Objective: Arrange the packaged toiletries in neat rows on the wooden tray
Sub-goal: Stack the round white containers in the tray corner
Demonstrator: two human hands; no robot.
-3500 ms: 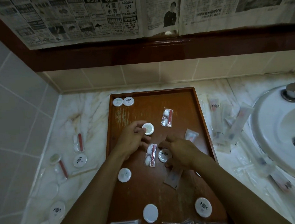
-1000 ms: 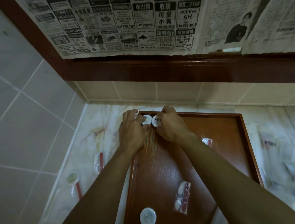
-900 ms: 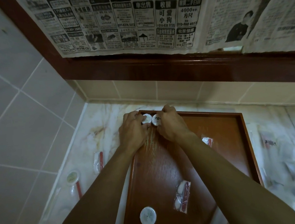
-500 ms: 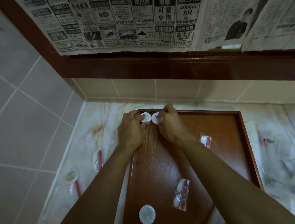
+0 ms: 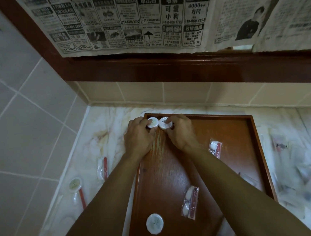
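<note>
The wooden tray (image 5: 226, 131) lies on the marble counter. At its far left corner my left hand (image 5: 138, 136) pinches a round white packet (image 5: 152, 122), and my right hand (image 5: 180, 132) pinches a second round white packet (image 5: 164, 123) right beside it. The two discs touch side by side along the tray's far rim. Another round packet (image 5: 154, 223) lies near the tray's front left. Two clear sachets with red strips lie on the tray, one at mid right (image 5: 215, 148) and one nearer me (image 5: 190, 202). My hands hide whatever lies under them.
On the counter left of the tray lie a red-striped sachet (image 5: 102, 168) and a round packet with a red stick (image 5: 75, 185). Several clear wrapped items (image 5: 294, 162) are scattered right of the tray, blurred. A tiled wall stands at the left; newspaper hangs above a dark wooden ledge.
Since 3.5 s ago both hands carried round packets from mid tray to its far left corner. Over the last second they have stayed there, only nudging the two discs together.
</note>
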